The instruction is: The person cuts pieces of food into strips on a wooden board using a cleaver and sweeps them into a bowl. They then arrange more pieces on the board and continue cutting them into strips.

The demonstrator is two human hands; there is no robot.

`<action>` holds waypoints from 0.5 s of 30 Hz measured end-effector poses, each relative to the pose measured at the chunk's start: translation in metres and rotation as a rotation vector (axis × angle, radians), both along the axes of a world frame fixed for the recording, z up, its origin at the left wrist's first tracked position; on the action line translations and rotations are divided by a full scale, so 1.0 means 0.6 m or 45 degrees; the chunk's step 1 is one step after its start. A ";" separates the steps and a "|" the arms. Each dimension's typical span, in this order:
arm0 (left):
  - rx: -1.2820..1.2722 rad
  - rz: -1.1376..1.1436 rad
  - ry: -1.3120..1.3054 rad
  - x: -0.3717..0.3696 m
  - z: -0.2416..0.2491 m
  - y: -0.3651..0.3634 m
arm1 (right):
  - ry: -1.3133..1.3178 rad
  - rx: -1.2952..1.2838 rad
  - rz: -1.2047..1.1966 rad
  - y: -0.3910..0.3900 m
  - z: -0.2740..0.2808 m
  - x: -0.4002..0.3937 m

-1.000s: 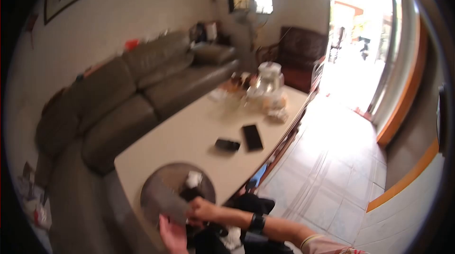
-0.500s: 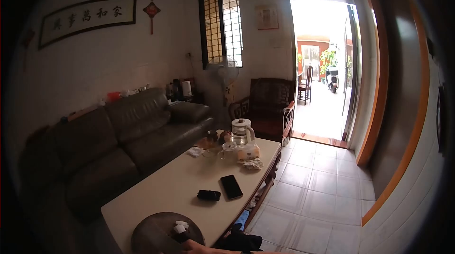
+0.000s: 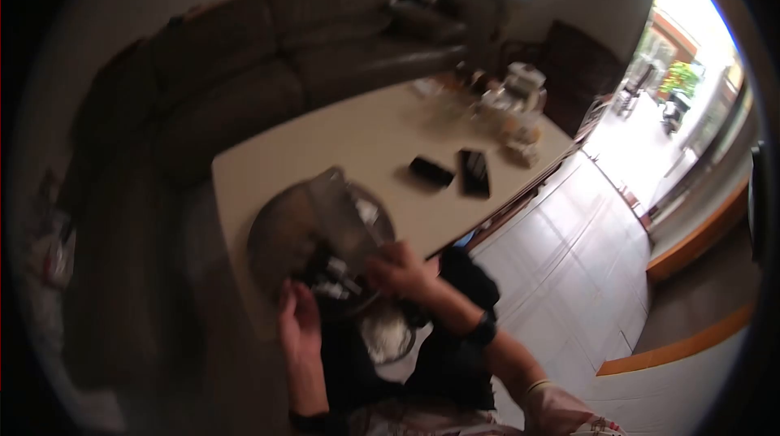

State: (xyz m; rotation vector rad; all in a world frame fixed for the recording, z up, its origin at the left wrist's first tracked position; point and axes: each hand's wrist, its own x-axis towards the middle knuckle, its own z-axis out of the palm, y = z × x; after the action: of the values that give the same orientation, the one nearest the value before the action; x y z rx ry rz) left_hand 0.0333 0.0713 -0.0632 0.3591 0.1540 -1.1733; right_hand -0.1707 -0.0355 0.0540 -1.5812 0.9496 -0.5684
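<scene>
A round, dark chopping board (image 3: 272, 229) lies at the near end of the pale table. Above its right part, my right hand (image 3: 398, 272) is closed around the handle of a broad-bladed cleaver (image 3: 345, 208). At the board's near left edge, my left hand (image 3: 301, 318) is raised with fingers apart and holds nothing. Between both hands lie white pieces (image 3: 333, 286) beside something dark, blurred by motion. Another white piece (image 3: 367, 210) rests behind the blade. Below the board's edge, near my legs, a bowl (image 3: 388, 359) contains something white.
A black phone (image 3: 474, 173) and a small black case (image 3: 431, 171) lie on the table (image 3: 366, 131). A glass kettle (image 3: 524, 86) and crumpled tissue (image 3: 522, 151) stand farther back. The dark sofa (image 3: 236, 86) runs along the left, and tiled floor (image 3: 552, 249) along the right.
The view has tilted down and swung toward the board. Both my hands now show, with the cleaver in the right one; before, only part of one hand was visible at the lower edge.
</scene>
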 end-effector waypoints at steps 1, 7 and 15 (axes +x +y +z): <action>-0.002 0.038 -0.060 -0.009 0.026 0.012 | -0.066 0.024 0.089 -0.004 -0.012 -0.013; 0.103 0.047 -0.067 -0.014 0.064 0.042 | 0.001 0.048 0.161 -0.012 -0.009 -0.072; 0.171 0.007 0.075 -0.019 0.050 0.083 | 0.055 0.271 0.193 -0.018 -0.029 -0.122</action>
State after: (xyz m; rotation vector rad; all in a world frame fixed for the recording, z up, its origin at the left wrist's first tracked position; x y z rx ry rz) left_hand 0.0222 0.1210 -0.0334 0.4419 0.2858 -1.1713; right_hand -0.2438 -0.0465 0.0364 -1.4630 0.8832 -0.3175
